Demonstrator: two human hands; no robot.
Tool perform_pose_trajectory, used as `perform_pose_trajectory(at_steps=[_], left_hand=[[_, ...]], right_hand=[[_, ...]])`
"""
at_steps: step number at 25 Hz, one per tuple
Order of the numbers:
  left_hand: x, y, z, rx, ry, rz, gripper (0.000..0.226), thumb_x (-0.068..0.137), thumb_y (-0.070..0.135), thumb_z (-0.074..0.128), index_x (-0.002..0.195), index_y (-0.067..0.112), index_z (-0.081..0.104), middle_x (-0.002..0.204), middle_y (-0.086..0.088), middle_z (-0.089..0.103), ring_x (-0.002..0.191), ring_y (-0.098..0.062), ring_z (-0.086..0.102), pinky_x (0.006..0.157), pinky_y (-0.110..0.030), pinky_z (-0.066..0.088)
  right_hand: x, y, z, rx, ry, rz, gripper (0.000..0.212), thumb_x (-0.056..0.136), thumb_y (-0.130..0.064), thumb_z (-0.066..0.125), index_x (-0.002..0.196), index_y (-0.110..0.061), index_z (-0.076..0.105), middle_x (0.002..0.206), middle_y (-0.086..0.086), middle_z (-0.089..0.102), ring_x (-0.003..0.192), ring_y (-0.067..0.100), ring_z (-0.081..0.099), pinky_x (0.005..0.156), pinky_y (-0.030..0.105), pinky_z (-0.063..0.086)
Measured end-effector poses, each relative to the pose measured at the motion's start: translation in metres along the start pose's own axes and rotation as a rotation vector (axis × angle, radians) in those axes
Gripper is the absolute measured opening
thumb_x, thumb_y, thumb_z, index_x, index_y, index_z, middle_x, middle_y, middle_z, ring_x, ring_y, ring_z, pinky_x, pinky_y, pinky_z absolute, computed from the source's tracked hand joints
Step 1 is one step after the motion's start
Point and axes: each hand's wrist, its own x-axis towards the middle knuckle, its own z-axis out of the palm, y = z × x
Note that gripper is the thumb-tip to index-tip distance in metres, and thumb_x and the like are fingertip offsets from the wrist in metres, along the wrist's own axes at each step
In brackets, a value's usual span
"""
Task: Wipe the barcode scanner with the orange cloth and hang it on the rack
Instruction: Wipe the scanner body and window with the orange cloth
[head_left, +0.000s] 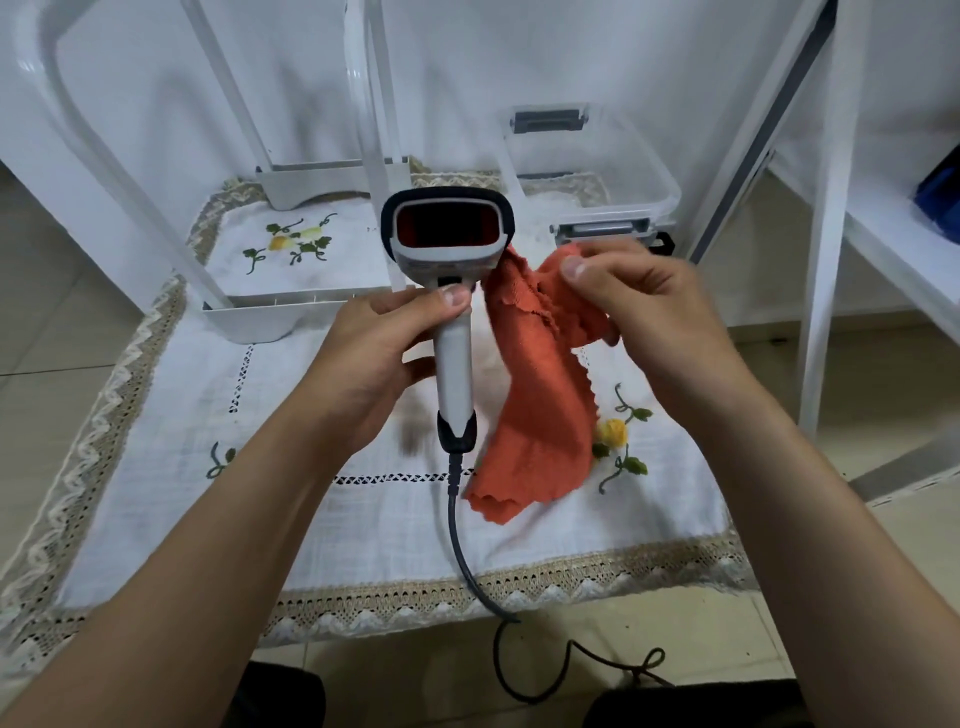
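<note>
Left hand (374, 358) grips the barcode scanner (451, 291) upright; right hand (644, 306) at 3 o'clock pinches the orange cloth (540, 410).

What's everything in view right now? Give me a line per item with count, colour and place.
barcode scanner: one, white and black, held upright above the table centre
scanner cable: one, dark, runs from the handle over the front table edge to the floor
orange cloth: one, orange, hanging right of the scanner, lower end on the tablecloth
tablecloth: one, white with flower embroidery and lace trim, covering the table
rack: one, white, rear left of the table
clear bin: one, transparent, rear right
left hand: one, gripping the scanner handle
right hand: one, holding the cloth
</note>
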Motion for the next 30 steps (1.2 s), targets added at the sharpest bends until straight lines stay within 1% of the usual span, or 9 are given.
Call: perform_pose_trajectory(at_steps=[3,5,8,11,14,16,20,23,30], left_hand=[[-0.001,0.000,0.001,0.080,0.128,-0.017,0.012,0.079,0.031,0.081,0.078,0.019,0.082,0.083,0.005,0.074,0.086,-0.010,0.070,0.079,-0.037,0.057],[-0.002,-0.001,0.006,0.135,0.218,-0.001,0.014,0.083,0.027,0.081,0.082,0.013,0.081,0.084,0.001,0.075,0.084,-0.011,0.072,0.078,-0.041,0.061],[-0.004,0.000,0.010,0.170,0.298,0.009,0.026,0.079,0.028,0.083,0.084,0.003,0.079,0.088,-0.009,0.072,0.083,-0.015,0.072,0.088,-0.051,0.060],[-0.003,0.001,0.008,0.177,0.335,-0.004,0.040,0.071,0.036,0.086,0.083,-0.001,0.076,0.082,-0.013,0.070,0.079,-0.019,0.071,0.088,-0.056,0.059],[-0.002,0.001,0.006,0.159,0.360,-0.004,0.036,0.073,0.033,0.087,0.085,0.000,0.077,0.080,-0.015,0.073,0.073,-0.017,0.070,0.086,-0.055,0.059],[-0.002,0.002,0.006,0.156,0.359,-0.007,0.032,0.074,0.032,0.087,0.082,0.002,0.078,0.079,-0.009,0.071,0.071,-0.016,0.067,0.086,-0.053,0.058],[-0.005,0.003,0.011,0.182,0.328,-0.002,0.021,0.073,0.031,0.087,0.075,0.011,0.080,0.079,-0.004,0.072,0.073,-0.012,0.068,0.089,-0.051,0.058],[-0.006,0.002,0.012,0.209,0.320,0.007,0.026,0.067,0.038,0.088,0.075,0.014,0.081,0.076,-0.001,0.071,0.073,-0.013,0.068,0.091,-0.055,0.058],[-0.008,-0.001,0.016,0.283,0.373,0.030,0.023,0.071,0.034,0.088,0.076,0.012,0.080,0.068,0.003,0.071,0.067,-0.012,0.066,0.077,-0.042,0.061]], right_hand=[[0.000,-0.008,-0.003,-0.081,0.088,-0.149,0.011,0.087,-0.021,0.075,0.082,-0.016,0.083,0.135,-0.012,0.067,0.122,-0.004,0.062,0.100,0.028,0.047],[-0.003,-0.014,0.000,0.000,0.126,-0.184,0.016,0.086,-0.010,0.071,0.075,0.000,0.078,0.132,-0.007,0.071,0.128,0.001,0.061,0.107,0.035,0.050],[-0.006,-0.023,0.007,0.307,0.171,-0.084,0.021,0.089,-0.001,0.065,0.077,0.017,0.063,0.111,0.005,0.080,0.105,0.022,0.077,0.083,0.036,0.060],[-0.003,-0.026,0.003,0.375,0.305,-0.093,0.022,0.090,-0.003,0.070,0.069,-0.003,0.068,0.081,0.013,0.078,0.079,0.026,0.076,0.064,0.031,0.056],[0.000,-0.023,-0.014,0.046,0.558,-0.315,0.008,0.085,-0.018,0.081,0.078,-0.015,0.079,0.081,0.011,0.075,0.074,0.018,0.068,0.065,0.036,0.056],[0.002,-0.020,-0.023,-0.327,0.630,-0.494,0.010,0.086,-0.023,0.079,0.089,-0.013,0.080,0.092,0.004,0.076,0.082,0.006,0.067,0.074,0.023,0.055],[-0.003,-0.019,0.001,-0.137,0.434,-0.439,0.011,0.084,0.001,0.076,0.075,-0.005,0.073,0.111,0.005,0.077,0.103,0.006,0.075,0.086,0.023,0.059],[-0.010,-0.021,0.025,0.193,0.294,-0.242,0.024,0.086,0.012,0.070,0.071,-0.007,0.067,0.089,0.020,0.077,0.079,0.026,0.079,0.065,0.036,0.065],[-0.017,-0.025,0.034,-0.144,0.105,-0.471,0.013,0.093,0.000,0.071,0.099,-0.008,0.079,0.092,0.010,0.064,0.066,0.020,0.074,0.061,0.020,0.060]])
